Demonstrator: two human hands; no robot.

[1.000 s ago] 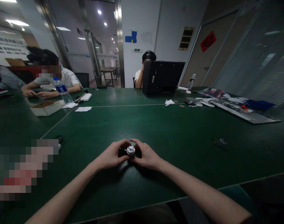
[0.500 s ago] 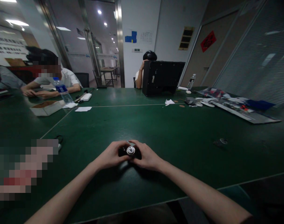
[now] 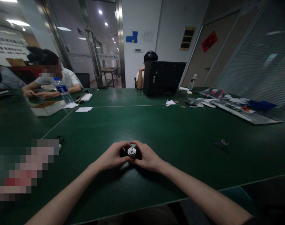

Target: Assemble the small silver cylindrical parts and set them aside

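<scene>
- The small black object with a round silver metal centre [image 3: 132,151] is being gripped between both hands, in the middle of the near part of the dark green table [image 3: 179,150].
- The left hand [image 3: 111,155] and the right hand [image 3: 148,157] are being kept closed around its sides.
- Even pressure from both sides is judged to be useful, and the silver centre is being left uncovered.
- The object's underside is being hidden by the fingers, so its full shape and any contact with the table cannot be told.
- A small dark round piece [image 3: 221,143] is being left on the table at right, and a pixelated patch [image 3: 22,170] is covering the near left area.
</scene>
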